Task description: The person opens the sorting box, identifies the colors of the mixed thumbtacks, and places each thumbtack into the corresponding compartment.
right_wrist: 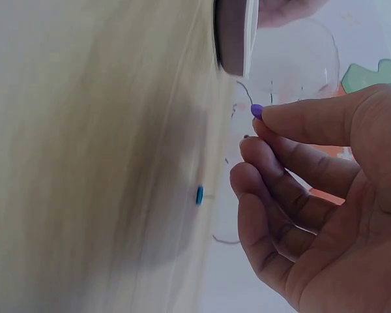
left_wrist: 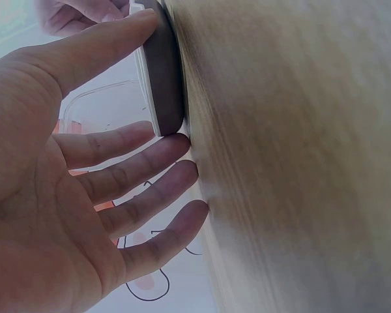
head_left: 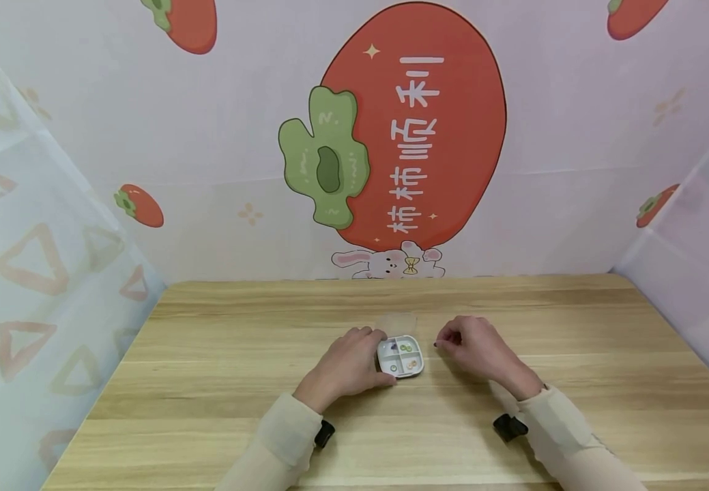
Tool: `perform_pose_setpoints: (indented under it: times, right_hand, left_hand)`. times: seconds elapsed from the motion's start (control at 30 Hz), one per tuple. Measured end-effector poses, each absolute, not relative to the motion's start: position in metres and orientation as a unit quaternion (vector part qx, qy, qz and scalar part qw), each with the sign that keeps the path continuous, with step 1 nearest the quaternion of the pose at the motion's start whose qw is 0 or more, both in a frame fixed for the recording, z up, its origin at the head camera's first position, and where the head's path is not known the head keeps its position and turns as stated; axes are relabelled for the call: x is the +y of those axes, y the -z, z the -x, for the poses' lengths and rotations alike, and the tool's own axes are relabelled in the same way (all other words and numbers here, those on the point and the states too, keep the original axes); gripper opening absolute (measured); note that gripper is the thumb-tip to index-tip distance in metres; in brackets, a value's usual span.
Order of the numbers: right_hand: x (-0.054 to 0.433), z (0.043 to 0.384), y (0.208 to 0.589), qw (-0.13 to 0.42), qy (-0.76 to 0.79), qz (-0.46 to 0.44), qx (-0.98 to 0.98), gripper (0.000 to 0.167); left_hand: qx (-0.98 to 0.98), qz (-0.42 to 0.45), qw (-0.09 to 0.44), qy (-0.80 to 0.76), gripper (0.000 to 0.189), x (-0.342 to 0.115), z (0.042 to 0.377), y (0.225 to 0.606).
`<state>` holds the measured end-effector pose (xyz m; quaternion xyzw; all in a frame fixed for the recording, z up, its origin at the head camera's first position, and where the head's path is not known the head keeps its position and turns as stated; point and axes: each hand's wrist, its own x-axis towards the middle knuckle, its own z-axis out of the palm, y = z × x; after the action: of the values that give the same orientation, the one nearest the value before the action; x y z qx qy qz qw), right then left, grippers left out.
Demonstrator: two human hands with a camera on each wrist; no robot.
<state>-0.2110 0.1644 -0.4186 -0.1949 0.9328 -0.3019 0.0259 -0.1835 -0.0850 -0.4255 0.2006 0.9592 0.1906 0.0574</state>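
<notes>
A small white pill box (head_left: pixel 400 355) with four compartments lies on the table, its clear lid (head_left: pixel 398 322) folded back on the far side. Small purple, green and orange pieces sit in the compartments. My left hand (head_left: pixel 346 361) holds the box from the left, thumb at the near edge and index finger at the far corner; the other fingers rest spread beside it. To the right of the box, my right hand (head_left: pixel 477 346) pinches a tiny purple bead (right_wrist: pixel 257 111) between thumb and index finger, just above the table. Its other fingers are curled loosely.
A small blue bead (right_wrist: pixel 199 195) lies on the wooden table (head_left: pixel 219 409) beneath the right hand. Patterned cloth walls (head_left: pixel 231 225) stand behind the table and at both sides. Black wrist devices (head_left: pixel 510 427) hang under both sleeves.
</notes>
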Motion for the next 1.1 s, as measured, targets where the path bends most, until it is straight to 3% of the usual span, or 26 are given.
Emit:
perform_pose_setpoints:
  times: [1.1]
  right_hand:
    - [0.105, 0.204, 0.422, -0.004, 0.3, 0.25, 0.921, 0.006]
  left_hand:
    - [0.958, -0.212, 0.054, -0.184, 0.069, -0.087, 0.184, 0.424]
